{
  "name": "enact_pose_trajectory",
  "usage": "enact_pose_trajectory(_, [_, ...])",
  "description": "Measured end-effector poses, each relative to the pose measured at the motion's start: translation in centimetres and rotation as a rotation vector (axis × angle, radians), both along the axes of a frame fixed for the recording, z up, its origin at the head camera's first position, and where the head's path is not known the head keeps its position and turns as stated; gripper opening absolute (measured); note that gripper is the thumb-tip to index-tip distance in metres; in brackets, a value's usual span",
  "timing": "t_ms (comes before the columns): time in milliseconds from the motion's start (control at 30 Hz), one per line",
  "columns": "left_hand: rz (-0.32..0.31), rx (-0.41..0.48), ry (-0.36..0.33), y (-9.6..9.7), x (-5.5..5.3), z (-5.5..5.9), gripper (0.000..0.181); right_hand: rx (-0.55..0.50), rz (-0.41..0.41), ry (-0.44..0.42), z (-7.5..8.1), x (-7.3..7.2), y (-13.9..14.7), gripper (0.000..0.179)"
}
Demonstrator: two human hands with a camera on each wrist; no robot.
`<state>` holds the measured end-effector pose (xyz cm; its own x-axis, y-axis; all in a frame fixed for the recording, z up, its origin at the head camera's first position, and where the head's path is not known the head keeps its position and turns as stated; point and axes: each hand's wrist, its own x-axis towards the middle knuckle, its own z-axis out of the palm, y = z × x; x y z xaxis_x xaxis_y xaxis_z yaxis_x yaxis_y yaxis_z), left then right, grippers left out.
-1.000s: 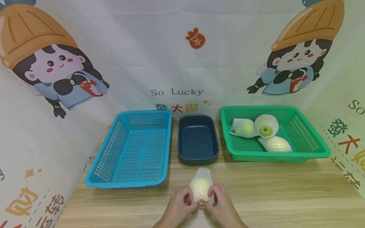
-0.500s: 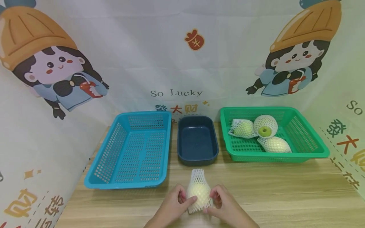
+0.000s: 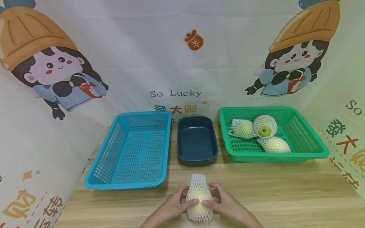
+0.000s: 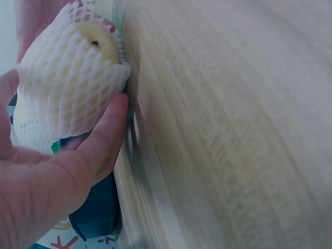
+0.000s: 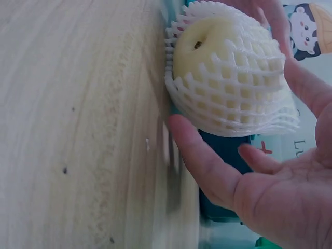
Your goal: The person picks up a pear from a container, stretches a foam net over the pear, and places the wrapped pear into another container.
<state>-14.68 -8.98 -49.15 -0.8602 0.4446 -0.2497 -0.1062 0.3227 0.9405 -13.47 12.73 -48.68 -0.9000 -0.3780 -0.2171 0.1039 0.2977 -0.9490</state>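
A pale yellow fruit in a white foam net [image 3: 201,212] stands upright at the front of the table, with the narrowed net end pointing up and away. My left hand [image 3: 175,202] holds its left side, thumb on the front face and fingers along the side. From the right, my right hand [image 3: 226,202] holds it too, its thumb also on the front. The left wrist view shows the fruit's bare end with a small dark dimple through the net's open mouth [image 4: 96,44]. In the right wrist view some right fingers [image 5: 207,166] extend below the net.
Behind the hands is a dark blue tub [image 3: 197,161]. A blue basket [image 3: 125,184] stands left of it. On the right, a green basket [image 3: 279,156] holds three net-wrapped fruits [image 3: 265,126]. A printed cloth [image 3: 182,63] hangs behind and beside the wooden table [image 3: 271,190].
Both hands have shifted their grip from the net's near edge to the fruit's sides, thumbs now on its front. The net now reaches lower over the near end, and the fruit is slightly nearer me.
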Motion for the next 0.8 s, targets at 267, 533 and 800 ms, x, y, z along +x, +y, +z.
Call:
enact_pose_trajectory(267, [-0.083, 0.014, -0.017, -0.23, -0.06, -0.02, 0.064, -0.005, 0.075, -0.014, -0.16, -0.1, 0.22, 0.069])
enact_pose_trajectory(533, [-0.093, 0.05, -0.048, -0.29, 0.24, 0.02, 0.065, -0.016, 0.093, -0.018, 0.1, -0.03, 0.08, 0.071])
enact_pose_trajectory(800, [-0.022, 0.129, -0.156, 0.06, 0.27, -0.6, 0.073, -0.038, 0.042, -0.051, -0.35, 0.02, -0.2, 0.07])
